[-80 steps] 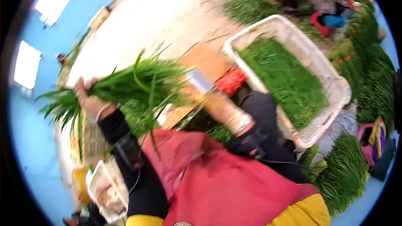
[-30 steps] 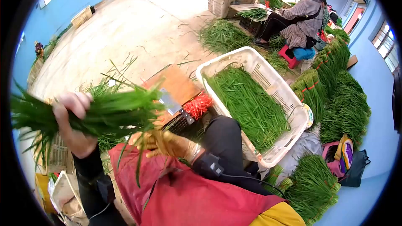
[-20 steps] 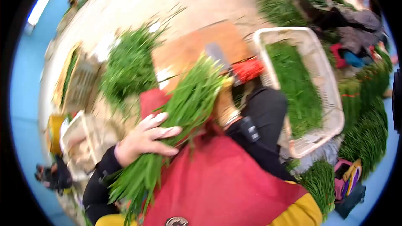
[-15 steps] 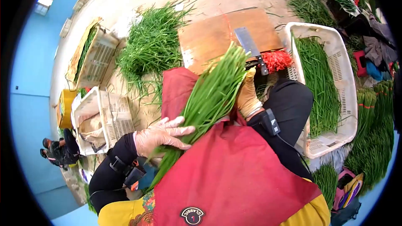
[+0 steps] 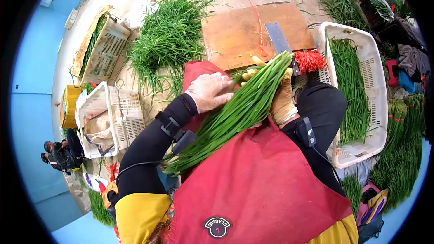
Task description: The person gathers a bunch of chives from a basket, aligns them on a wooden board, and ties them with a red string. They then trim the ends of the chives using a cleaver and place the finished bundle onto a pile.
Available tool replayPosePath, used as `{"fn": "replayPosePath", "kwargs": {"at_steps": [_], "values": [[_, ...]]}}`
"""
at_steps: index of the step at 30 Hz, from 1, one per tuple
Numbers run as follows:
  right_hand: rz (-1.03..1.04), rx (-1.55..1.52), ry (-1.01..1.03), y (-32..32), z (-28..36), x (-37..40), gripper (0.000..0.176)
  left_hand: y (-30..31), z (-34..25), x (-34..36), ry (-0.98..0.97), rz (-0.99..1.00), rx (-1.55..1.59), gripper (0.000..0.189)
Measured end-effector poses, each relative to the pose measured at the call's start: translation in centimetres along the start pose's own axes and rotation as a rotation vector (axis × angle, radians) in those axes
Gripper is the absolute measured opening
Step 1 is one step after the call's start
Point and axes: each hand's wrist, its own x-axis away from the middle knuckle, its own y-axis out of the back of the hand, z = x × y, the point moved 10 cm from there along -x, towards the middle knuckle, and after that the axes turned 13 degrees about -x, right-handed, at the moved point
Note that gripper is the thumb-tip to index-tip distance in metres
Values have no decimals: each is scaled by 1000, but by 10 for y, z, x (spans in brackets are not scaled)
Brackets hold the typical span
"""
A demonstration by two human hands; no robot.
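A long bunch of green chives lies slantwise over my lap, its pale ends up at the right. My right hand, in a yellowish glove, is wrapped round the bunch near those ends. Against the upper left side of the bunch is my left hand, in a thin clear glove, its fingers stretched out and a little apart. A few blurred green leaves show by its fingertips. Beyond the bunch, a cleaver rests on a wooden board, its handle partly hidden by the chives.
Red ties lie at the board's right corner. A white crate of chives stands at my right, and a loose heap lies left of the board. Another white crate is on the left. Two people are farther left.
My left hand has moved up and right from the bunch's lower end to its upper side. The bunch has shifted slightly right and lies neater, still in my right hand.
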Motion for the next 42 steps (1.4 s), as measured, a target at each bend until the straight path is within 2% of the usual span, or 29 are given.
{"fn": "replayPosePath", "kwargs": {"at_steps": [1, 5, 10, 13, 14, 15, 18, 22, 25, 27, 28, 31, 33, 35, 36, 37, 38, 39, 41, 42], "values": [[-15, -8, 8, 5, 1, 4, 105, -4, -7, 4, -15, 14, -148, 46], [-54, -131, -32, 27, -2, 15, 100, -13, -3, 18, 101, -159, -203, 40], [-183, -159, -37, 56, -10, 18, 94, -17, 3, 32, 143, -202, -234, 41], [-236, -156, -48, 59, -11, 20, 93, -9, -7, 46, 120, -210, -273, 43], [-190, -181, -51, 53, -10, 17, 92, -9, -8, 50, 101, -218, -286, 46], [-217, -167, -45, 56, -11, 20, 85, -9, -7, 53, 101, -209, -288, 46], [-274, -229, -45, 64, -15, 20, 82, -12, -17, 56, 74, -92, -413, 48], [-266, -222, -50, 73, -16, 19, 80, -12, -12, 63, 121, -122, -407, 50], [-290, -224, -36, 69, -14, 20, 82, 2, -9, 79, 205, -150, -246, 57], [-278, -213, -47, 66, -15, 19, 82, 10, 8, 93, 319, -196, -56, 69], [-267, -198, -60, 65, -16, 18, 82, 8, 16, 99, 305, -244, 47, 76], [-230, -161, -96, 61, -22, 14, 84, -5, 7, 115, 319, -139, -47, 79], [-204, -116, -137, 57, -26, 9, 86, -4, -3, 129, 324, -121, -83, 76], [-201, -91, -144, 59, -33, 1, 81, 2, -8, 141, 317, -145, -136, 64], [-208, -85, -144, 57, -38, -3, 77, 5, -5, 144, 318, -146, -138, 64], [-193, -121, -204, 52, -47, -8, 76, 12, -4, 145, 288, -184, -120, 54], [-214, -124, -238, 51, -53, -9, 75, 19, -2, 144, 257, -224, -102, 44], [-234, -124, -270, 40, -59, -9, 74, 33, 4, 140, 220, -356, 33, 26], [-213, -154, -287, 49, -73, -23, 74, 56, 19, 139, 319, -511, 86, 20], [-150, -154, -323, 47, -78, -31, 74, 75, 14, 130, 325, -574, -63, 19]]}}
